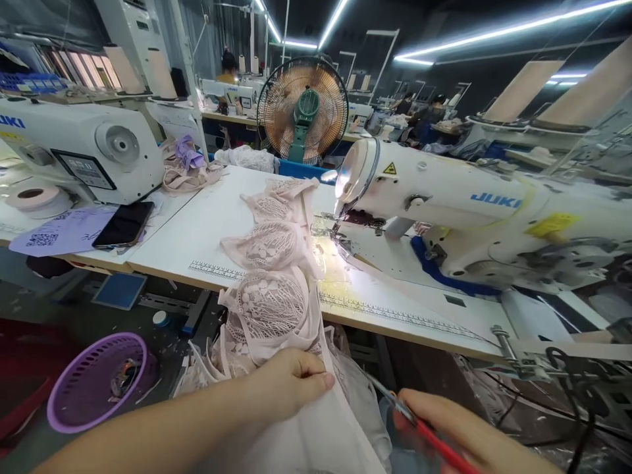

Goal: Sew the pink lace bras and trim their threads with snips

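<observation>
My left hand is closed, pinching the near edge of a chain of pale pink lace bra pieces that trails from the sewing machine needle down over the table's front edge. My right hand is closed round red-handled scissors, whose blades point toward the fabric just right of my left thumb. The white JUKI sewing machine stands on the table to the right, its lamp lighting the needle area.
A second JUKI machine, a black phone, papers and a tape roll lie at the left. A purple basket sits on the floor. A fan stands behind the white table. Other workers sit far back.
</observation>
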A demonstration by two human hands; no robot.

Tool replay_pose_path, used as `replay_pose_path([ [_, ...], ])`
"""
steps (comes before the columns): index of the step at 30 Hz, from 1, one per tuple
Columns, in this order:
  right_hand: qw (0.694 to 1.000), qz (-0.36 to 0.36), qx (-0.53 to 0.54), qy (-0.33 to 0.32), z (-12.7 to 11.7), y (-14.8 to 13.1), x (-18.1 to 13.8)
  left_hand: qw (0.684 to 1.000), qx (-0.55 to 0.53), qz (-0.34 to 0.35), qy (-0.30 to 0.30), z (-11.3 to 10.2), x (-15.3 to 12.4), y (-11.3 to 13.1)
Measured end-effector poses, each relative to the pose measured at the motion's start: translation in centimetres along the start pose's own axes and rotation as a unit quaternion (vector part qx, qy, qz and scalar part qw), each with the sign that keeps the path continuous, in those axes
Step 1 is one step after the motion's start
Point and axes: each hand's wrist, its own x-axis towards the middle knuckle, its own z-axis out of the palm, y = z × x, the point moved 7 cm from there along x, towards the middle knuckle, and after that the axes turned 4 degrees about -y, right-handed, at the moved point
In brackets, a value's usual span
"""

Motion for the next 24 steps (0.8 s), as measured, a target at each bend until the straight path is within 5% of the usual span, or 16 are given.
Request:
replay_pose_path([
  [4, 0.984, 0.054, -0.023, -0.166, -1.2, -0.9, 3.0, 0.999, 0.036, 0.011, -0.014, -0.1, 0.1, 0.0],
  [8, 0.963, 0.07, -0.082, -0.248, -1.2, -2.8, 5.5, 0.999, 0.045, 0.018, -0.018, -0.2, 0.2, 0.2],
  [13, 0.953, 0.072, -0.106, -0.273, -1.6, -3.6, 6.8, 0.998, 0.046, 0.012, -0.039, -0.4, 0.1, 0.1],
  [20, 0.953, 0.123, -0.084, -0.265, -2.1, -1.4, 7.3, 0.995, 0.08, -0.001, -0.066, -0.9, 0.3, -0.4],
  [24, 0.964, 0.139, -0.019, -0.228, -2.2, -0.6, 6.8, 0.988, 0.136, 0.062, -0.045, -0.9, -0.3, 1.1],
])
